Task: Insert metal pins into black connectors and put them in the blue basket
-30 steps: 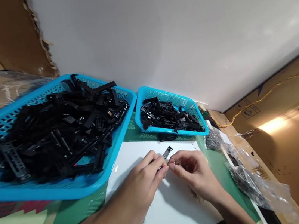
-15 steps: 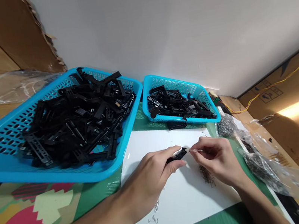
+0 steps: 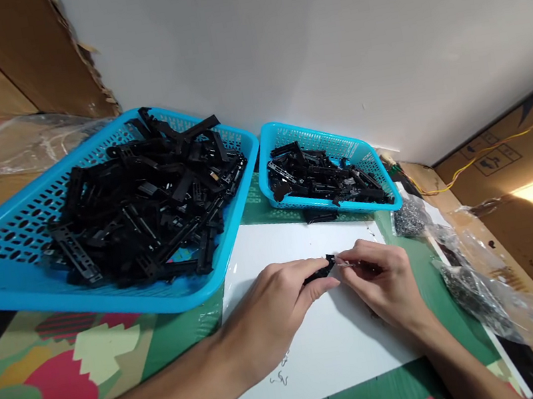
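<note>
My left hand (image 3: 289, 297) is closed around a small black plastic part (image 3: 321, 274), with thumb and fingers along its sides and its far end poking out to the right. My right hand (image 3: 383, 279) pinches a thin metal pin (image 3: 345, 264) between thumb and fingertips, right at that protruding end. Whether the pin touches the part cannot be made out. Both hands are above a white board (image 3: 338, 350). Small bent wire pieces (image 3: 279, 378) lie on the board below my left wrist; a second pile is mostly hidden by my right hand.
A large blue basket (image 3: 172, 303) heaped with black plastic parts stands at left. Behind the board is a smaller blue basket (image 3: 338, 205), also filled, with a loose black part (image 3: 321, 216) before it. Plastic bags of small metal pieces (image 3: 471, 292) lie at right. A wall rises behind.
My hands have come closer together, the right fingertips now at the end of the black part. The whole view has shifted slightly; the wire pile under my right hand is more covered.
</note>
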`<state>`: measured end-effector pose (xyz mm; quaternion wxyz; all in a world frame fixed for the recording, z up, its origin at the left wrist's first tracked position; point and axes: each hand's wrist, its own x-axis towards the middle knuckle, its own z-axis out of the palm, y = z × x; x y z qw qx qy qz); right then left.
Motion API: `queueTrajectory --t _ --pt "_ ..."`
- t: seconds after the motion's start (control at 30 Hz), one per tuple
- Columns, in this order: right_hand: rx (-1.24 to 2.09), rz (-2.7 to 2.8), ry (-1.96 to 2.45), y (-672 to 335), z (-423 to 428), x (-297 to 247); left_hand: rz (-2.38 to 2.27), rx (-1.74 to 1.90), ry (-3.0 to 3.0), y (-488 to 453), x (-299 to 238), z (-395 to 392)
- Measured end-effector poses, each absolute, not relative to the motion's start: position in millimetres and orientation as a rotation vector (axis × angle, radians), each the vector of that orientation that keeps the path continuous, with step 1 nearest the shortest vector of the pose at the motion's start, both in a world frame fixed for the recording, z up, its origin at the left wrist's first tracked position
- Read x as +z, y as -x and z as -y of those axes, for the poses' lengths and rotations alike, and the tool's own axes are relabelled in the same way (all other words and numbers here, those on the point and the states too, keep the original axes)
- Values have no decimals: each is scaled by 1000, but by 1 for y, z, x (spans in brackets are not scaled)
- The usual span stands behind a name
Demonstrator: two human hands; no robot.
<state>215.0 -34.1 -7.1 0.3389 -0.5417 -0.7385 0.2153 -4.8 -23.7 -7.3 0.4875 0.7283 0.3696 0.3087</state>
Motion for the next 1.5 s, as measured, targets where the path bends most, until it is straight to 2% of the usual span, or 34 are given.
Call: queueTrajectory --t 0.13,0.63,0.77,0.87,0.97,1.13,1.5 --pt "512 1956 1372 -213 35 -10 -889 745 -1779 4 -5 24" --pt "685 2162 1507 -223 33 13 -930 751 -1877 3 -9 25" --pt "622 2182 1438 -235 30 20 -953 774 -1896 2 -11 24" --pt "458 2195 1324 -241 26 18 -943 775 -1896 2 -10 24" --pt "450 1957 1304 -240 26 12 -928 768 -1890 2 -8 24" --pt "789 1400 1367 -223 30 1 -923 762 -1873 2 -10 24" --pt "648 1476 1462 -211 37 -5 -910 747 -1848 1 -11 23"
